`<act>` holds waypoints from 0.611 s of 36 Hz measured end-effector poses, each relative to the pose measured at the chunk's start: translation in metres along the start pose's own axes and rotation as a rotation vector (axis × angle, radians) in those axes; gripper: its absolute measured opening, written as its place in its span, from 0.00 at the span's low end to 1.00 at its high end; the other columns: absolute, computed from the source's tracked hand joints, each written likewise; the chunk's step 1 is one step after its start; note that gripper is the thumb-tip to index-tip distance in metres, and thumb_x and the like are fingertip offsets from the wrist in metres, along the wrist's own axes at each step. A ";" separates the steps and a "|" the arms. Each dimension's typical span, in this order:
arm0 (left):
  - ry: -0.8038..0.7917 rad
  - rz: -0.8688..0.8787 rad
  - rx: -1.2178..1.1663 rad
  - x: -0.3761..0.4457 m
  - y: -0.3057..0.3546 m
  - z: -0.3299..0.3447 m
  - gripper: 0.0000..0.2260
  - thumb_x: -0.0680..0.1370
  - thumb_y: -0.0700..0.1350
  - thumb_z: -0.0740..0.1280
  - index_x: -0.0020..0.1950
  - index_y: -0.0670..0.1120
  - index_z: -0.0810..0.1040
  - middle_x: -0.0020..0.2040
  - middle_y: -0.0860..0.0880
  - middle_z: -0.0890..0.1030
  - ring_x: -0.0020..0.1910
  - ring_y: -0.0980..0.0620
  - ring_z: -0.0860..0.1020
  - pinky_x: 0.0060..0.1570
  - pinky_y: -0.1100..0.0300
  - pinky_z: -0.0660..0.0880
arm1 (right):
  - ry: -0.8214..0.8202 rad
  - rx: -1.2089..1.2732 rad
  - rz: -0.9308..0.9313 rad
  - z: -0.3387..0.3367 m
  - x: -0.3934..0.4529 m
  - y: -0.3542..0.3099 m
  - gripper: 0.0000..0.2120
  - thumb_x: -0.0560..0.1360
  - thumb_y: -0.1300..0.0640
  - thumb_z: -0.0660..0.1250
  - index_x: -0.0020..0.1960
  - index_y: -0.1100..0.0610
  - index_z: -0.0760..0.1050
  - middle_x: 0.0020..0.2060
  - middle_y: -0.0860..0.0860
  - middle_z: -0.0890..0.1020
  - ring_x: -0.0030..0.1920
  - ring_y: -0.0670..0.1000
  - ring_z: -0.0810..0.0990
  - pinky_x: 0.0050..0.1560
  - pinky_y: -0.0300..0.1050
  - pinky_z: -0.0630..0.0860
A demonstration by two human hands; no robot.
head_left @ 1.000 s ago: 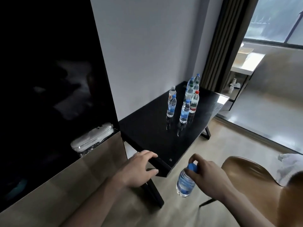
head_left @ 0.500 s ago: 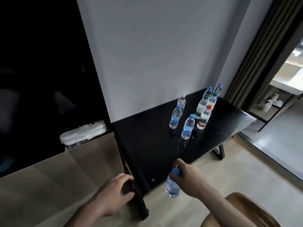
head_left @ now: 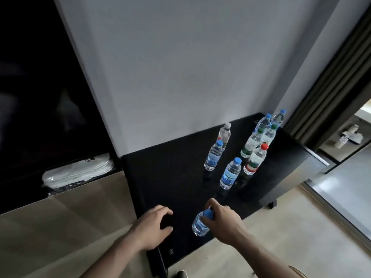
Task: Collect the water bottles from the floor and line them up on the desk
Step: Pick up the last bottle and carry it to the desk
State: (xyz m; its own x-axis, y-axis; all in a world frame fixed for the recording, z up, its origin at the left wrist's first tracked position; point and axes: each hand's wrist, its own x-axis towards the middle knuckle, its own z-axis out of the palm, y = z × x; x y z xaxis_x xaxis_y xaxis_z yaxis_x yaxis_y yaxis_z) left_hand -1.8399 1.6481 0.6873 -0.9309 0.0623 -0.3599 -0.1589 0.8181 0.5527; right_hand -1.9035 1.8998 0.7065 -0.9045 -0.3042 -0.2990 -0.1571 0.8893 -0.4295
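My right hand grips a small blue-capped water bottle by its cap, just above the near part of the black desk. My left hand rests flat on the desk's near left corner, fingers spread, holding nothing. Several more bottles stand upright farther back on the desk: a blue-capped one nearest, another blue-capped one to its left, a red-capped one, a white-capped one by the wall, and green- and blue-capped ones behind.
A low beige cabinet adjoins the desk on the left, with a white wrapped bundle in the dark recess above it. A grey wall backs the desk. Dark curtains hang at the right, and pale floor lies beyond the desk's right edge.
I have stepped closer to the desk. My right hand carried the bottle up from beside the desk edge to over its top. My left hand moved from the corner edge onto the surface.
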 end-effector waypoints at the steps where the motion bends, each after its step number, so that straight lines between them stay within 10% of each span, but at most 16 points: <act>1: -0.016 0.007 0.006 0.009 0.004 0.000 0.19 0.78 0.58 0.66 0.68 0.60 0.71 0.66 0.66 0.70 0.65 0.62 0.71 0.64 0.62 0.70 | -0.007 0.002 0.008 -0.001 0.007 0.003 0.13 0.72 0.38 0.62 0.49 0.43 0.66 0.36 0.46 0.80 0.34 0.44 0.78 0.30 0.40 0.67; 22: -0.004 0.027 -0.056 0.083 0.029 0.016 0.20 0.77 0.55 0.67 0.69 0.59 0.71 0.66 0.65 0.67 0.61 0.60 0.74 0.60 0.61 0.75 | -0.177 0.353 0.146 0.017 0.089 0.031 0.13 0.78 0.48 0.68 0.61 0.44 0.70 0.45 0.46 0.81 0.44 0.47 0.84 0.48 0.48 0.83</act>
State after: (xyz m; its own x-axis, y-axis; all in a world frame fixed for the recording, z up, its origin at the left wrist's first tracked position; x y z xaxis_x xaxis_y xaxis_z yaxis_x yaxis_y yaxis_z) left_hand -1.9170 1.6862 0.6617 -0.9338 0.0866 -0.3472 -0.1518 0.7827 0.6036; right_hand -1.9825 1.8942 0.6518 -0.8201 -0.2647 -0.5074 0.1414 0.7655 -0.6278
